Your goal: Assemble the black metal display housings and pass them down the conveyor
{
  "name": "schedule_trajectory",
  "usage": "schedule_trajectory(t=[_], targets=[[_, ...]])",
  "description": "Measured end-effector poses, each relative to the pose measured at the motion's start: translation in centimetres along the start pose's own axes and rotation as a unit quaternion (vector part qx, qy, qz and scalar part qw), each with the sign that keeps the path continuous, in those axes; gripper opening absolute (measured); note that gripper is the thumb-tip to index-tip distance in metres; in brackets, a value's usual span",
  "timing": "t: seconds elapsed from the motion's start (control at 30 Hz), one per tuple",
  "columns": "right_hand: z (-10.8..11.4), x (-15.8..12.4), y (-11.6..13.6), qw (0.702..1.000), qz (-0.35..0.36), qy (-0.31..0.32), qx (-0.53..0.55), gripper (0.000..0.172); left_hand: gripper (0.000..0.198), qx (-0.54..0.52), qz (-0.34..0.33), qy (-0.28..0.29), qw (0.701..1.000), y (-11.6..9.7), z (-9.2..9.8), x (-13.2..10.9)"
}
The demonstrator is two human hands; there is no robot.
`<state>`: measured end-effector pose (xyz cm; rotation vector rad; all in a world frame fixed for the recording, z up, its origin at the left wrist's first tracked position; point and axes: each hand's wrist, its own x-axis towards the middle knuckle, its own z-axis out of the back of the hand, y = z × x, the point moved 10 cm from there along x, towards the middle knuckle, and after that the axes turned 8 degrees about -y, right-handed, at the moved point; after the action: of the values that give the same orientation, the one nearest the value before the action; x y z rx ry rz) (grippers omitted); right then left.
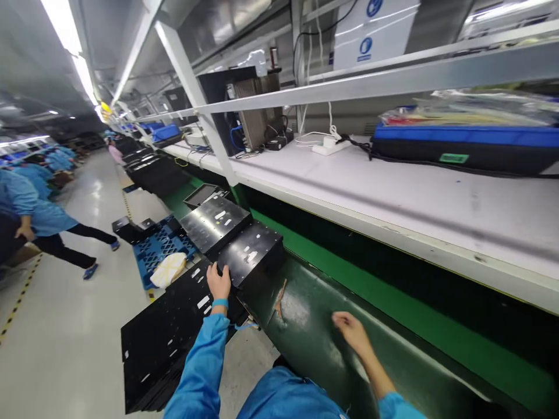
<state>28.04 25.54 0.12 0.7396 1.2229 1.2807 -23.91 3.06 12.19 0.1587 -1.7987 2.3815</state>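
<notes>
Black box (262, 243) at your spread left hand (219, 281) could slide off the worktop (303, 349) if nudged; closure of your right hand (351, 330) is unclear.

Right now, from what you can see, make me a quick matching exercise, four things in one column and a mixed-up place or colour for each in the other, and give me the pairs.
Things
1. Left hand
2. Power strip
3. Right hand
4. Pallet

Place or colour
A. Blue
B. Over the green worktop
C. At the edge of a black box
D. On the white bench

Pairs: 1-C, 2-D, 3-B, 4-A
</notes>
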Motion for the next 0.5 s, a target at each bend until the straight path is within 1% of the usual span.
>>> schedule_trajectory(t=[0.03,0.07,0.1,0.13,0.17,0.2,0.27,0.33,0.4,0.5], targets=[[-5.1,0.1,2.0,0.997,0.004,0.077,0.017,0.027,0.055,-0.023,0.035,0.011,0.999,1.0,-0.6,1.1],[-9.7,-0.1,3.8,0.99,0.0,0.139,0.033,0.03,0.058,-0.043,0.057,0.018,0.997,1.6,-1.2,2.0],[-13.7,-0.5,5.5,0.981,-0.009,0.187,0.052,0.033,0.059,-0.058,0.068,0.018,0.996,2.1,-1.8,2.8],[-17.0,-0.8,7.1,0.973,-0.023,0.219,0.072,0.036,0.059,-0.069,0.073,0.012,0.995,2.3,-2.2,3.3],[-19.8,-1.0,8.8,0.966,-0.037,0.237,0.093,0.038,0.058,-0.081,0.078,0.004,0.994,2.5,-2.6,3.6],[-22.0,-1.0,10.5,0.962,-0.05,0.242,0.112,0.04,0.058,-0.091,0.082,-0.008,0.992,2.7,-2.9,3.7],[-25.2,-0.5,13.4,0.96,-0.075,0.232,0.137,0.043,0.055,-0.112,0.088,-0.032,0.989,3.0,-2.9,3.4],[-27.3,0.2,15.4,0.962,-0.096,0.211,0.14,0.047,0.051,-0.127,0.086,-0.044,0.987,2.9,-2.6,2.4],[-28.7,1.0,16.6,0.97,-0.102,0.187,0.121,0.055,0.046,-0.131,0.067,-0.037,0.988,2.3,-2.5,1.3],[-30.3,3.0,17.4,0.984,-0.064,0.155,0.066,0.067,0.048,-0.143,0.043,-0.032,0.988,1.3,-2.5,0.5]])
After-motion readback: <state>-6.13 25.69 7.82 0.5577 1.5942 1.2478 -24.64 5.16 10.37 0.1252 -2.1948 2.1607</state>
